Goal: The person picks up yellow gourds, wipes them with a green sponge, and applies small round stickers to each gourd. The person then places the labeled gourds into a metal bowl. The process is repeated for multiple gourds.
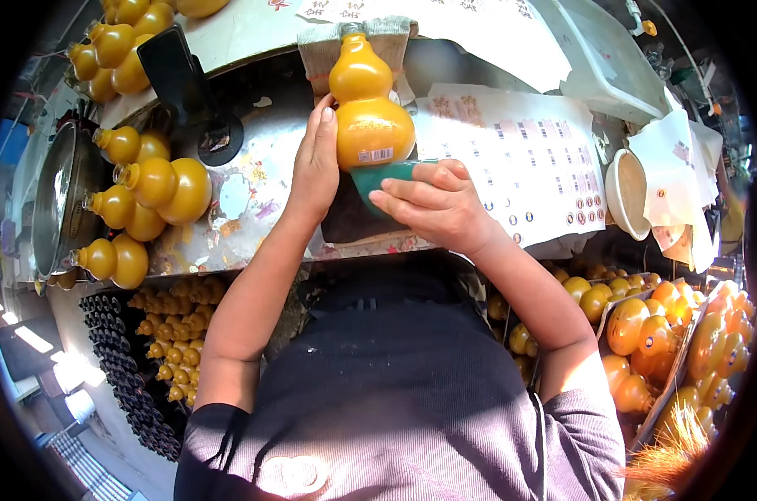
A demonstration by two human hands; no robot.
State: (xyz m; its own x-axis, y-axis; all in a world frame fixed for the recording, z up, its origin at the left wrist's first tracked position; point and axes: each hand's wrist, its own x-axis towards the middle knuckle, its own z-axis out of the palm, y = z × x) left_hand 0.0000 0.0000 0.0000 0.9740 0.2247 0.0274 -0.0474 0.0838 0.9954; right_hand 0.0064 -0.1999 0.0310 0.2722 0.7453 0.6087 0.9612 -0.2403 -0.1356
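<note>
A yellow gourd-shaped glass bottle lies on the worktable with its clear neck pointing away from me, resting on a pale cloth-like support. A small white barcode label is near its base. My left hand holds the bottle's left side, the thumb against the glass. In my right hand is a flat green scraper, pinched between thumb and fingers. The scraper's upper edge meets the bottle's base; whether it presses on the glass cannot be made out. A dark pad lies beneath.
Sheets of printed labels cover the table to the right, beside a pale oval bowl and a clear plastic bin. More gourd bottles and a phone on a stand are at left. Crates of bottles flank me below.
</note>
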